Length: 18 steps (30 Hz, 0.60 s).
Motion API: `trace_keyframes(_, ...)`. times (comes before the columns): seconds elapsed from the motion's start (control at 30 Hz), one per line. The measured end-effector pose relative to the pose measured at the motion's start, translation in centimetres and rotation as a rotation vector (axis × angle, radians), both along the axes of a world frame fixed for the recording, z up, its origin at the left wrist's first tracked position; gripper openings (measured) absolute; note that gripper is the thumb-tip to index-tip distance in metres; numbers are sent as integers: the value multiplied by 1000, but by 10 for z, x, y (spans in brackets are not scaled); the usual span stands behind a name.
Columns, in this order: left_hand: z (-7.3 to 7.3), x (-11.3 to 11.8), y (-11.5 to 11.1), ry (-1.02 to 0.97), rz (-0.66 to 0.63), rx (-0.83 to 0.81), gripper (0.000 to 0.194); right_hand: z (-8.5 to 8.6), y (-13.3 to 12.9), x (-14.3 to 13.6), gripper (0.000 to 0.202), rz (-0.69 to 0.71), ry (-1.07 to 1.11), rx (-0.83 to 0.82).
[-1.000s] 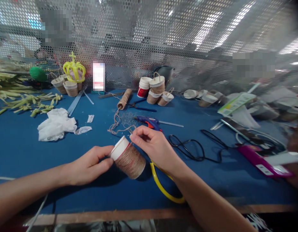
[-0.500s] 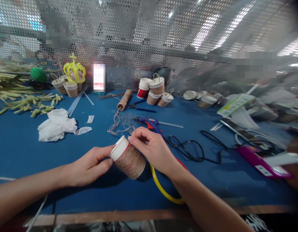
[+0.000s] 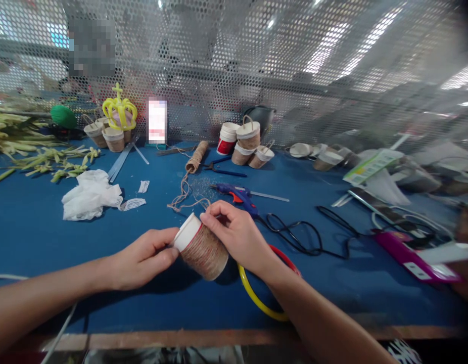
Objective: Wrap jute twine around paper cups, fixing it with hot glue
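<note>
Paper cup (image 3: 201, 246), held in the near middle of the scene, apparently just above the blue tabletop (image 3: 161, 311), with mouth tipped toward the far left and base toward the near right. Judging by the wall, mostly covered: wound in close rows of twine (image 3: 210, 259) from the base up to a thin red line. Left bare: a white band between that line and the rim. Not yet cut, by the look of it: the loose strand (image 3: 176, 207), in loops from the far twine roll (image 3: 197, 156) toward the right hand (image 3: 236, 232). No handle visible here, unlike on some wrapped cups (image 3: 249, 136) at the far side. Brown and fibrous over the winding, with reddish streaks between rows; smooth and white above. Pinched at the rim between thumb and forefinger of the left hand (image 3: 148, 260). On the right, a narrow pinch of thumb and fingertips at the winding's upper edge, apparently on the twine; exact hold partly hidden. Just beyond, a blue glue gun (image 3: 239, 197).
</note>
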<state>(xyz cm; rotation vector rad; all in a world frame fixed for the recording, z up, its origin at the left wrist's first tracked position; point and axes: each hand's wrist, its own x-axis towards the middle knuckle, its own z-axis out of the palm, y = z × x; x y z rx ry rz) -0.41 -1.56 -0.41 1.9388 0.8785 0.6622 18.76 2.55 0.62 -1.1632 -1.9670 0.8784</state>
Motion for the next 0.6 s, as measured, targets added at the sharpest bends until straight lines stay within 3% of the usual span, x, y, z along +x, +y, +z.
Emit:
trace_keyframes(0.23,3,0,2,-68,-18,130,31,7,0,4,35,45,60,-156)
trace_keyframes(0.37,-3,-1,7,-89,48,172,32,12,0,9,37,228,65,-253)
trace_keyframes(0.43,-5,-2,9,-101,43,141,32,11,0,9,43,271,44,-255)
trace_keyframes(0.6,-6,0,11,-254,89,-125,34,4,-2,3,54,86,-134,-23)
